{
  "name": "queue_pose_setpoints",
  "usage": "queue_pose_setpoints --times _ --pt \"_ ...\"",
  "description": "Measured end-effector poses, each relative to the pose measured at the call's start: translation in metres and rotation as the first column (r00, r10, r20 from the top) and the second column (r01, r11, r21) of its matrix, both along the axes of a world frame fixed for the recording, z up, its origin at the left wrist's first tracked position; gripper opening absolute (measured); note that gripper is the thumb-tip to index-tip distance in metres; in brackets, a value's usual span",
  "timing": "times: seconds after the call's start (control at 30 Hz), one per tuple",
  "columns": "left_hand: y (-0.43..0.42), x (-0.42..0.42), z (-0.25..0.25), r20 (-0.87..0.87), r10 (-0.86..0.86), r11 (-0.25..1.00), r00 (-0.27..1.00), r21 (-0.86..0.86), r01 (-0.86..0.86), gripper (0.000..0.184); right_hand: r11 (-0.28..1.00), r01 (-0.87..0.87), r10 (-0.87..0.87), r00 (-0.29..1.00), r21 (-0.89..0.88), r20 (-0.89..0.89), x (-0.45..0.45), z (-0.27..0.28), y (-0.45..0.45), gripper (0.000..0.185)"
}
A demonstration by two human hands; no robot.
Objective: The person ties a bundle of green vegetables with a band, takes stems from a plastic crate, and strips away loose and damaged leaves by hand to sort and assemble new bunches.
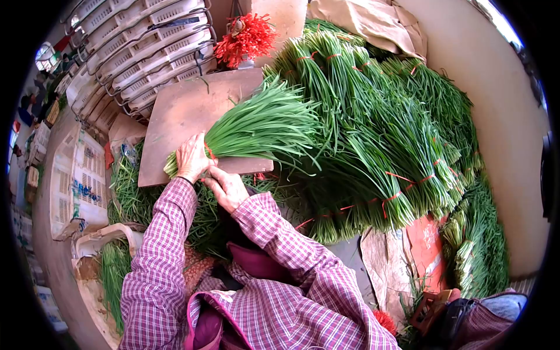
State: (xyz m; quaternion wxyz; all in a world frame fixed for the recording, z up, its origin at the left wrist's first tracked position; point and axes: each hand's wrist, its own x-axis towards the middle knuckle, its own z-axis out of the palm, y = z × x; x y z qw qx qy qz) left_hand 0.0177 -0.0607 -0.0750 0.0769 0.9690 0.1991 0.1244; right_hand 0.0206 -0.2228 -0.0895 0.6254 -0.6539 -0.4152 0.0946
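– While looking just ahead of both hands, can make out what, exactly?

– A fanned bundle of long, flat green leaves [256, 128], laid across a flat, squarish brown board [186, 105]. Pale cut ends just beside the left hand [192, 158], on its left; leaf tips spread well beyond the right hand [228, 188], ahead and to its right.

– Gripping anything?

– With the left, yes: closed over the stalk end of the bundle. With the right, curled close beside the left thumb, near a thin red band [209, 151] around the stalks. Cannot tell whether pinching the band or merely resting by it.

– How far along, then?

– Judging by the band, probably close to fastened on this one, though unable to see any knot. Off to the right of both hands, many already bound: a big heap of green bundles with red ties [373, 146]. To the left of the left hand and below the wrists, a tangle of loose green leaves [125, 192], apparently unbound.

– Any ties left?

– Yes, plenty: past the board, ahead of both hands, a thick hanging bunch of bright red strips [245, 41].
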Motion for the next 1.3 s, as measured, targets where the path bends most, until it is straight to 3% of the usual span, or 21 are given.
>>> queue_pose_setpoints --times 0.17,0.23,0.3,0.4,0.43,0.5,0.57,0.67,0.7,0.73,0.77,0.8,0.83,0.87,0.93,0.97,1.0,1.03,1.1,1.17,1.3 --pt "-0.002 0.006 0.015 0.030 0.004 0.996 1.000 -0.085 -0.001 0.061 0.998 -0.055 0.057 0.927 0.018 -0.370 0.021 0.016 -0.021 0.023" --pt "-0.005 0.003 0.030 -0.075 -0.001 0.993 0.997 -0.119 -0.008 0.063 0.987 0.159 -0.161 0.985 -0.035 -0.056 0.031 0.012 -0.038 0.031" --pt "-0.014 0.003 0.041 -0.074 0.038 0.956 0.997 -0.289 -0.058 0.062 0.918 0.103 -0.155 0.982 -0.384 -0.107 0.041 0.020 -0.065 0.061" --pt "-0.043 0.014 0.062 0.050 0.020 0.828 0.999 -0.561 0.011 0.056 0.907 0.087 -0.180 0.965 -0.413 -0.191 0.066 0.020 -0.070 0.097" --pt "-0.056 0.022 0.068 0.073 0.042 0.818 0.996 -0.575 0.007 0.053 0.966 0.020 -0.104 0.943 -0.256 -0.316 0.077 0.025 -0.069 0.100" --pt "-0.086 0.037 0.067 0.253 -0.027 0.687 0.967 -0.698 0.202 0.052 0.991 0.008 0.044 0.919 0.132 -0.392 0.090 0.042 -0.069 0.100" --pt "-0.117 0.054 0.062 0.418 -0.156 0.613 0.895 -0.670 0.419 0.055 0.944 0.288 -0.319 0.920 -0.160 -0.227 0.089 0.089 -0.102 0.094" --pt "-0.189 0.054 0.108 0.348 -0.452 0.526 0.822 -0.641 0.560 0.073 0.906 0.421 -0.415 0.904 0.045 -0.103 0.129 0.090 -0.156 0.077" --pt "-0.208 0.054 0.118 0.323 -0.501 0.511 0.803 -0.638 0.575 0.081 0.876 0.481 -0.482 0.870 -0.034 -0.105 0.132 0.107 -0.186 0.071" --pt "-0.228 0.058 0.125 0.410 -0.544 0.375 0.732 -0.662 0.649 0.087 0.844 0.526 -0.528 0.849 -0.102 0.005 0.132 0.130 -0.220 0.069" --pt "-0.243 0.064 0.129 0.499 -0.567 0.231 0.656 -0.667 0.708 0.094 0.844 0.525 -0.525 0.850 -0.110 0.039 0.148 0.132 -0.247 0.090" --pt "-0.250 0.072 0.126 0.437 -0.606 0.279 0.665 -0.666 0.691 0.095 0.807 0.558 -0.542 0.830 -0.193 0.136 0.147 0.149 -0.275 0.090" --pt "-0.263 0.057 0.153 0.435 -0.638 0.134 0.635 -0.750 0.648 0.095 0.768 0.561 -0.536 0.827 -0.310 0.169 0.161 0.152 -0.303 0.085" --pt "-0.263 0.063 0.142 0.371 -0.639 0.126 0.674 -0.814 0.568 0.094 0.777 0.490 -0.459 0.871 -0.395 0.177 0.152 0.174 -0.327 0.081" --pt "-0.256 0.070 0.122 0.292 -0.638 0.129 0.713 -0.872 0.473 0.093 0.699 0.293 -0.380 0.925 -0.652 0.008 0.175 0.168 -0.380 0.083" --pt "-0.248 0.068 0.116 0.260 -0.636 0.138 0.727 -0.888 0.438 0.090 0.420 0.406 -0.365 0.894 -0.812 0.258 0.195 0.149 -0.408 0.090" --pt "-0.237 0.066 0.109 0.227 -0.631 0.150 0.742 -0.902 0.404 0.087 0.200 0.599 -0.370 0.779 -0.775 0.507 0.200 0.111 -0.428 0.094" --pt "-0.222 0.070 0.091 0.194 -0.613 0.170 0.766 -0.914 0.368 0.083 0.058 0.441 -0.403 0.831 -0.896 0.383 0.205 0.091 -0.442 0.100" --pt "-0.196 0.058 0.075 0.153 -0.545 0.207 0.825 -0.928 0.309 0.081 -0.263 0.654 -0.354 0.618 -0.709 0.702 0.185 0.018 -0.443 0.087" --pt "-0.170 0.043 0.067 0.062 -0.467 0.334 0.882 -0.911 0.241 0.076 -0.222 0.836 -0.327 0.421 -0.502 0.846 0.170 -0.017 -0.438 0.079" --pt "-0.119 0.011 0.041 0.009 -0.318 0.352 0.948 -0.927 0.127 0.065 -0.185 0.864 -0.316 0.400 -0.469 0.861 0.173 -0.022 -0.447 0.073"
